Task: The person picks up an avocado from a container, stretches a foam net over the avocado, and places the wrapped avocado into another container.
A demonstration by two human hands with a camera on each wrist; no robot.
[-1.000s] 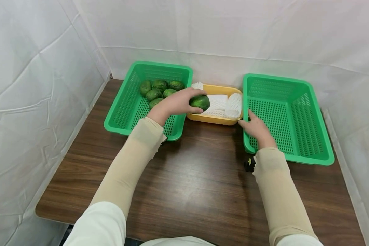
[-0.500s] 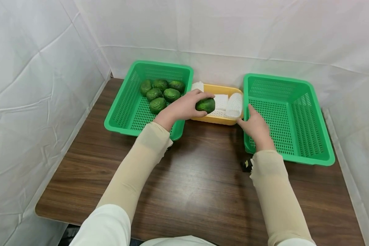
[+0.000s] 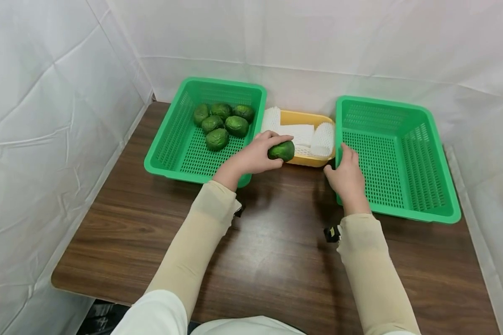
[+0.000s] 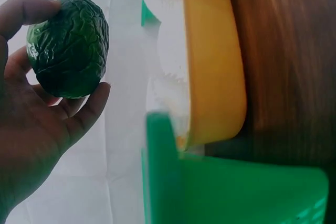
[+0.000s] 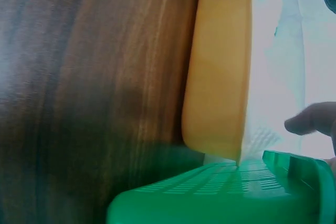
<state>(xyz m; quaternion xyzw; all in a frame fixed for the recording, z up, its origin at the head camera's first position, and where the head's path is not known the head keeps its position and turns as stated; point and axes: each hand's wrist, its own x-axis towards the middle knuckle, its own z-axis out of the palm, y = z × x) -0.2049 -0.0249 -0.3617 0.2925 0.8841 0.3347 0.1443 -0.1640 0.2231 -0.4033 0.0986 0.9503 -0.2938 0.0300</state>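
My left hand point(image 3: 255, 156) grips a dark green, wrinkled avocado point(image 3: 282, 151) between thumb and fingers, in front of the yellow basket point(image 3: 308, 161). In the left wrist view the avocado point(image 4: 68, 45) shows whole, with fingertips around its sides. White foam net sleeves point(image 3: 299, 132) lie in the yellow basket. My right hand point(image 3: 347, 174) is at the near rim of the right green basket point(image 3: 419, 215), thumb and fingers apart and holding nothing. Only its thumb point(image 5: 310, 120) shows plainly in the right wrist view.
Several more avocados point(image 3: 217, 139) lie in the left green basket point(image 3: 180, 175). All three baskets stand in a row at the back of the brown wooden table point(image 3: 272, 260). White sheeting point(image 3: 302, 42) hangs behind and at both sides.
Holding the avocado, my left hand has moved right, away from the left green basket. My right hand has drawn slightly left at the right basket's rim.
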